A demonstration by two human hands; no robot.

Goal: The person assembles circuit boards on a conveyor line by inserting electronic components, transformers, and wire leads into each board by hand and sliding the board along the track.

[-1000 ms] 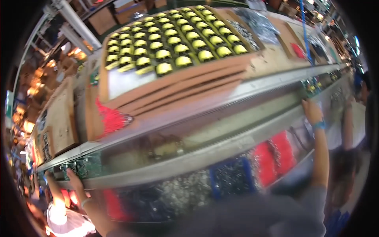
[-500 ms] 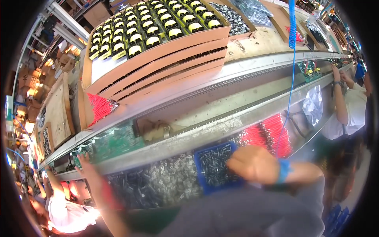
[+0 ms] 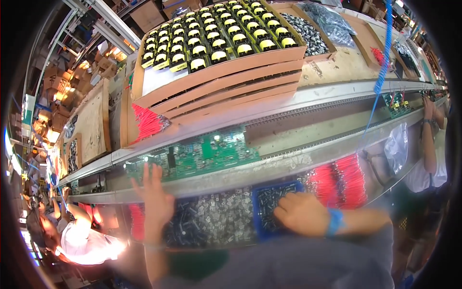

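My left hand [image 3: 158,197] reaches up over the conveyor's near rail with its fingers spread. Its fingertips are at the near left edge of a green circuit board [image 3: 207,149], which lies between the rails and carries several small parts. Whether they touch the board I cannot tell. My right hand [image 3: 304,213], with a blue band at its wrist, rests at the right side of a blue bin [image 3: 256,212] of small dark cylindrical components [image 3: 272,200]. Its fingers are curled down and closed, and what they hold, if anything, is hidden.
Loose silvery parts [image 3: 226,216] and dark parts [image 3: 185,224] lie left of the bin, bundles of red leads [image 3: 349,180] to its right. Stacked cardboard trays [image 3: 231,77] hold yellow-black components beyond the conveyor. A blue coiled hose [image 3: 383,62] hangs down. Co-workers sit at both sides.
The circuit board has moved right along the conveyor, and my left hand has moved right with it. My right hand stays at the blue bin. The whole view has shifted somewhat.
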